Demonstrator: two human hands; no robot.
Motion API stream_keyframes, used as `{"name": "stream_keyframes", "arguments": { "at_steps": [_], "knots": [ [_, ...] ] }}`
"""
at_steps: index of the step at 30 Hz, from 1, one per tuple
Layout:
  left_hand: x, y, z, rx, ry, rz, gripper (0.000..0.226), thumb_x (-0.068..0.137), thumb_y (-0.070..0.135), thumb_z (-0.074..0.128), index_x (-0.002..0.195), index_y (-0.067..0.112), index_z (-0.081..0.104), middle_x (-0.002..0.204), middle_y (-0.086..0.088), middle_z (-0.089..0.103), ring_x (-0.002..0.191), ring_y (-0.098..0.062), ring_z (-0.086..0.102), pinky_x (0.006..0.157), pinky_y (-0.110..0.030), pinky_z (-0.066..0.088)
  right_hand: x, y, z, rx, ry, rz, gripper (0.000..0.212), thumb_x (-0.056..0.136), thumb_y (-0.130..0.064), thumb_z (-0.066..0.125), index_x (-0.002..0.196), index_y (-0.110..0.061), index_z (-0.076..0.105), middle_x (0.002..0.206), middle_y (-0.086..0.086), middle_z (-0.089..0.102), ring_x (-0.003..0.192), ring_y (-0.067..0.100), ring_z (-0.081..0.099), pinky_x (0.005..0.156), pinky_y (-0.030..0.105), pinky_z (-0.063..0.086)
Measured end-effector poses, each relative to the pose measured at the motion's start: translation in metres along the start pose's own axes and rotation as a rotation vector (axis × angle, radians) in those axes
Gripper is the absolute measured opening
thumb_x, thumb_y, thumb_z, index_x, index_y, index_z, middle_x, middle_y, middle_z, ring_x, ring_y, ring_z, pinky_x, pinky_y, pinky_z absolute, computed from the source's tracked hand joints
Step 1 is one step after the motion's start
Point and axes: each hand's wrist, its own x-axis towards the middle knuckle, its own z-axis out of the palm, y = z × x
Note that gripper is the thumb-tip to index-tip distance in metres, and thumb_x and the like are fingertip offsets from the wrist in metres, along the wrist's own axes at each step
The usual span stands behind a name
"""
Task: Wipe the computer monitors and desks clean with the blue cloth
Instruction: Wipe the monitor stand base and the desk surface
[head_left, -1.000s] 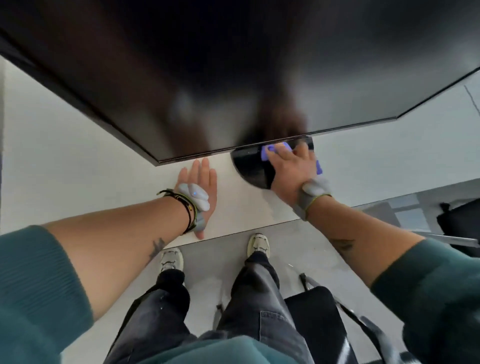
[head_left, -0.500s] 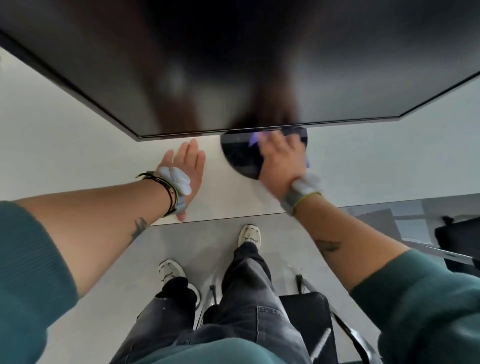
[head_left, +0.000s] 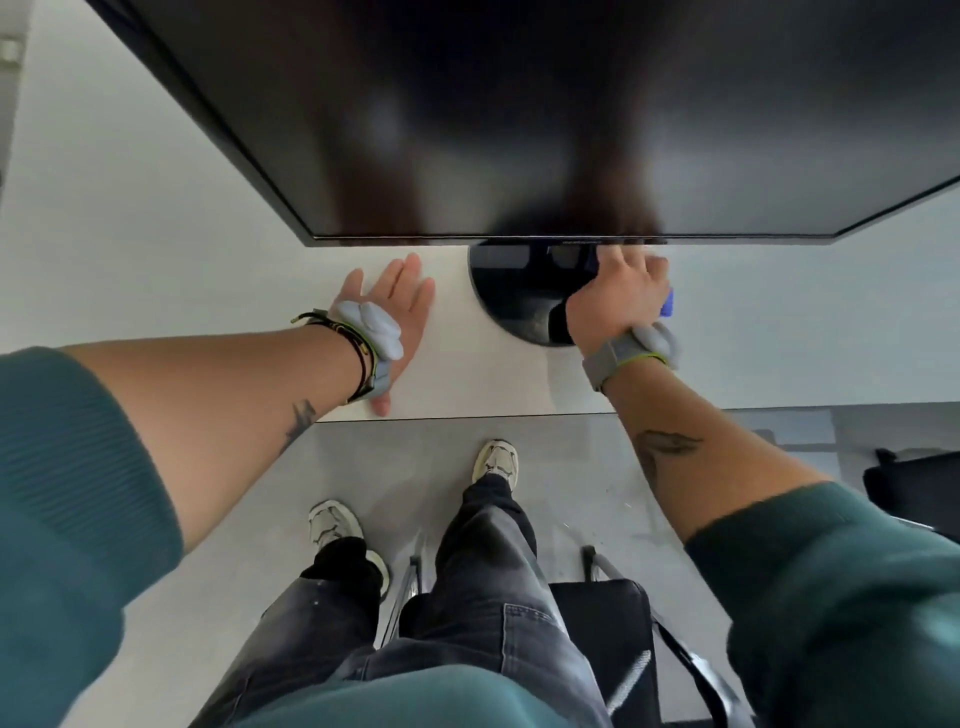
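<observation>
Most of blue cloth (head_left: 668, 303) hidden beneath right hand (head_left: 618, 299), one corner showing right of centre, at the black stand base (head_left: 511, 299); fingertips (head_left: 609, 255) blur against lower edge of monitor (head_left: 519, 114); right hand presses flat, fingers extended; left hand (head_left: 401, 306) spread palm-down on white desk (head_left: 156, 260), centre frame.

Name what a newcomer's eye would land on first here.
The big dark monitor fills the top of the view, over the white desk. Below its lower edge the right hand lies over the blue cloth at the round black stand base, only a corner of cloth showing. The left hand rests flat on the desk, left of the base.
</observation>
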Motion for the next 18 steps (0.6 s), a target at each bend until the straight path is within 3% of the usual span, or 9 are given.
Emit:
{"name": "stream_keyframes", "arguments": {
  "at_steps": [3,5,8,10,11,14,15,16,18],
  "knots": [
    [0.003,-0.004,-0.002,0.325,-0.173,0.034,0.151,0.064,0.077,0.072,0.151,0.003,-0.026,0.158,-0.023,-0.033,0.150,-0.037,-0.022,0.119,-0.060,0.000,-0.044,-0.007,0.024,-0.004,-0.045,-0.630,0.051,0.056,-0.006,0.064,0.106,-0.014,0.072,0.119,0.008,0.068,0.074,0.036,0.054,0.068,0.039,0.046],
    [0.005,-0.007,0.004,0.324,-0.163,0.032,0.146,0.068,0.077,0.069,0.151,0.003,-0.026,0.158,-0.022,-0.032,0.150,-0.036,-0.021,0.119,-0.060,-0.001,-0.054,0.007,0.020,-0.005,-0.051,-0.771,0.048,0.064,-0.008,0.059,0.108,-0.017,0.073,0.127,0.002,0.066,0.077,0.033,0.053,0.071,0.040,0.047],
    [0.004,0.003,0.004,0.038,0.037,-0.003,0.100,0.091,0.036,0.067,0.159,0.007,-0.001,0.166,-0.014,-0.014,0.154,-0.031,-0.009,0.121,-0.061,0.001,-0.010,0.040,0.001,-0.041,0.027,-0.240,0.049,0.070,-0.015,0.047,0.113,-0.017,0.070,0.122,0.004,0.066,0.093,0.038,0.057,0.077,0.041,0.046],
    [0.004,0.008,0.001,0.167,-0.017,-0.032,0.108,0.090,0.046,0.066,0.157,0.001,-0.005,0.164,-0.020,-0.016,0.153,-0.035,-0.010,0.121,-0.060,0.002,0.005,0.038,-0.006,-0.027,0.059,0.031,0.044,0.072,-0.015,0.044,0.109,-0.015,0.067,0.112,0.009,0.065,0.098,0.043,0.055,0.079,0.044,0.044],
    [0.005,0.009,-0.001,0.293,-0.105,-0.036,0.127,0.081,0.061,0.069,0.153,-0.004,-0.014,0.161,-0.026,-0.021,0.152,-0.040,-0.012,0.120,-0.061,0.003,0.001,0.028,-0.005,-0.012,0.036,-0.031,0.042,0.072,-0.015,0.045,0.109,-0.016,0.066,0.112,0.008,0.064,0.097,0.043,0.055,0.078,0.045,0.044],
    [0.007,0.005,-0.001,0.410,-0.216,-0.023,0.157,0.060,0.073,0.079,0.149,-0.004,-0.026,0.155,-0.031,-0.031,0.150,-0.043,-0.018,0.119,-0.061,0.004,-0.039,0.022,0.011,-0.095,-0.083,-0.611,0.053,0.070,-0.013,0.053,0.121,-0.024,0.066,0.131,0.002,0.061,0.092,0.037,0.056,0.078,0.044,0.044],
    [0.009,0.002,0.002,0.394,-0.202,-0.013,0.159,0.059,0.074,0.079,0.149,-0.003,-0.027,0.155,-0.030,-0.032,0.150,-0.043,-0.018,0.119,-0.061,0.004,-0.031,0.032,0.007,-0.137,-0.110,-0.612,0.054,0.072,-0.016,0.050,0.123,-0.026,0.065,0.134,0.000,0.060,0.094,0.037,0.056,0.079,0.043,0.044],
    [0.007,0.002,0.002,0.395,-0.203,-0.010,0.159,0.059,0.075,0.078,0.149,-0.002,-0.027,0.155,-0.029,-0.032,0.150,-0.043,-0.019,0.120,-0.061,0.005,-0.018,0.043,-0.001,-0.168,-0.152,-0.441,0.052,0.075,-0.017,0.044,0.122,-0.028,0.062,0.133,-0.001,0.060,0.097,0.037,0.055,0.080,0.043,0.043],
    [0.008,0.001,0.002,0.454,-0.194,0.005,0.157,0.060,0.080,0.073,0.149,-0.003,-0.026,0.156,-0.030,-0.031,0.150,-0.043,-0.018,0.120,-0.061,0.006,0.013,0.060,-0.014,-0.141,-0.134,0.127,0.042,0.077,-0.015,0.038,0.114,-0.025,0.057,0.126,0.001,0.058,0.104,0.037,0.049,0.083,0.043,0.040]
  ]
}}
